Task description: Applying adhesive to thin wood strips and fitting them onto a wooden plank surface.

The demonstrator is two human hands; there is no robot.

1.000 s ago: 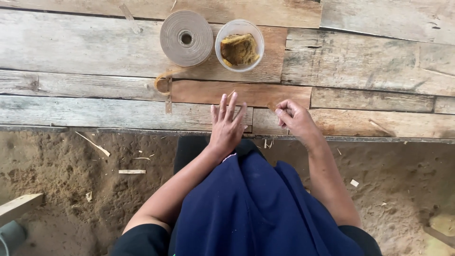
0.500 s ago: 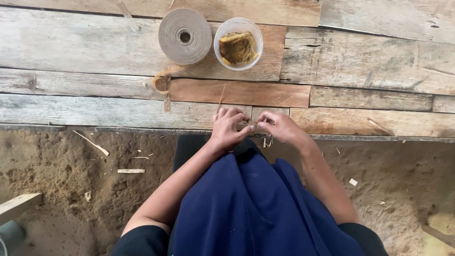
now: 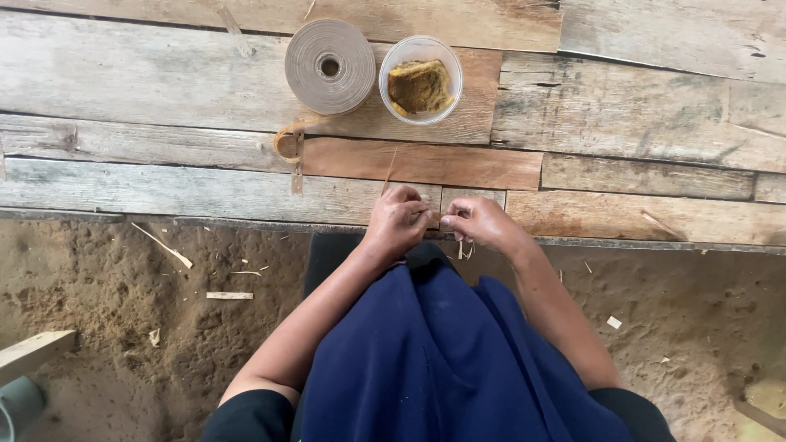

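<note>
1. The left hand (image 3: 399,219) and the right hand (image 3: 477,223) are meeting knuckle to knuckle at the near edge of the plank floor (image 3: 622,123), just past the person's navy-blue lap (image 3: 426,360).
2. The left fingers are curling in tight, pinching a thin straw-coloured strip (image 3: 388,173) that is poking out toward 11 o'clock from the fist.
3. The right fingers are bunching narrow as well, tips pressing in toward the left hand; what sits between them I cannot tell.
4. A few pale fibres (image 3: 463,249) are dangling just below the right hand, at 6 o'clock, over the board's edge.
5. Up at 11 o'clock from the hands, well apart, a flat roll of tan tape (image 3: 329,67) is lying on the boards, its loose tail (image 3: 288,143) curling down toward 7 o'clock.
6. Just beside the roll, at its 3 o'clock, a clear plastic cup (image 3: 420,79) is holding a yellow-brown lump.
7. Sandy ground (image 3: 123,327) is spreading below the boards, with light splinters (image 3: 164,245) scattered at 9 o'clock from the hands.
</note>
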